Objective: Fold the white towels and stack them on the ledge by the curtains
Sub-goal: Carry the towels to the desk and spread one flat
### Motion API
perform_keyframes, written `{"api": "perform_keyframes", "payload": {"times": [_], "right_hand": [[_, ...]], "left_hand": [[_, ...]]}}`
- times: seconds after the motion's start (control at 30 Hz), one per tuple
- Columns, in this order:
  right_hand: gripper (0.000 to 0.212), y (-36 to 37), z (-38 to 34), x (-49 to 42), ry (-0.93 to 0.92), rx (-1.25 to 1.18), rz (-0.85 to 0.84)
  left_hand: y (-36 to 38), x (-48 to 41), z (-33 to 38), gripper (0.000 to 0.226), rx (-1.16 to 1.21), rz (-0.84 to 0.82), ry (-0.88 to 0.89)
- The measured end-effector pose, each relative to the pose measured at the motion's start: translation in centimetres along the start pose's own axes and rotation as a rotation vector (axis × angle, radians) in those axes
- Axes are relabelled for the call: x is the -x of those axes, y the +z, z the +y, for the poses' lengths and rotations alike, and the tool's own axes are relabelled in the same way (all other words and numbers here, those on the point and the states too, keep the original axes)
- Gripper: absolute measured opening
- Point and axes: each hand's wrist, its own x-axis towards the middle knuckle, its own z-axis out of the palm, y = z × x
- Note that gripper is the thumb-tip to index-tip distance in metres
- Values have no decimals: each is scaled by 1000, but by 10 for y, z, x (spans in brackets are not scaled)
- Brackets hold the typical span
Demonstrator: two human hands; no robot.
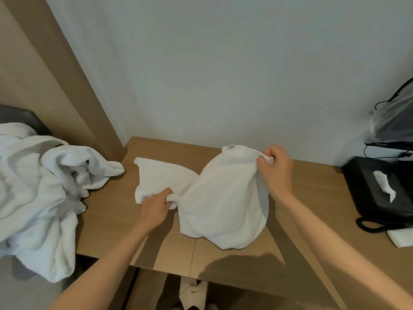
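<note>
The right hand [276,171] pinched a corner of the white towel [223,198] between thumb and curled fingers and held it raised near the back edge of the worktop [107,220]. This grip probably served to pull that half taut and draw it over for a fold. The left hand [156,204] was clenched on a bunched gather of cloth at the towel's waist, close to the worktop, seemingly anchoring the middle so the lifted half could swing without dragging the rest.

The towel sat near the middle of the worktop. Its left part lay flat and reached toward the back-left corner, and its right part hung as a rounded sheet from the raised corner down toward the front edge. Its long axis appeared to run left to right, roughly along the back edge, with the lifted end pointing toward the wall [223,74].

A loose heap of white towels [44,186], not yet folded, spilled over the worktop's left edge. A black tissue box [380,189] stood at the right edge, with a grey bag [393,121] behind it. No ledge or curtains were in view.
</note>
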Motion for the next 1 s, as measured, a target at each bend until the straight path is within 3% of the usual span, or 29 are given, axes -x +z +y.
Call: {"api": "perform_keyframes", "payload": {"times": [0.1,0.17,0.23,0.33,0.37,0.43,0.53,0.67,0.73,0.87,1.0], "right_hand": [[20,-19,-5,-19,100,-90,118],[20,-22,3,-21,202,6,96],[22,-21,18,-13,332,179,-54],[40,-14,38,12,466,521,-488],[50,-9,41,22,462,593,-570],[64,4,40,36,356,614,-563],[74,30,32,39,68,610,-591],[73,80,34,37,5,606,-835],[77,99,41,39,44,553,-955],[67,116,48,42,91,471,-1013],[35,99,37,30,-18,573,-831]], "left_hand": [[-38,-32,34,14,305,87,18],[-56,-46,53,16,322,77,131],[-60,-53,61,23,133,84,186],[-46,-43,57,48,-124,174,79],[-40,-36,53,51,-111,203,50],[-27,-21,44,48,-99,161,151],[-5,-4,31,33,-29,-113,394],[17,2,19,65,112,-269,204],[23,0,18,68,173,-302,167],[23,-7,19,28,104,-245,285],[-2,-20,33,21,249,-216,373]]}}
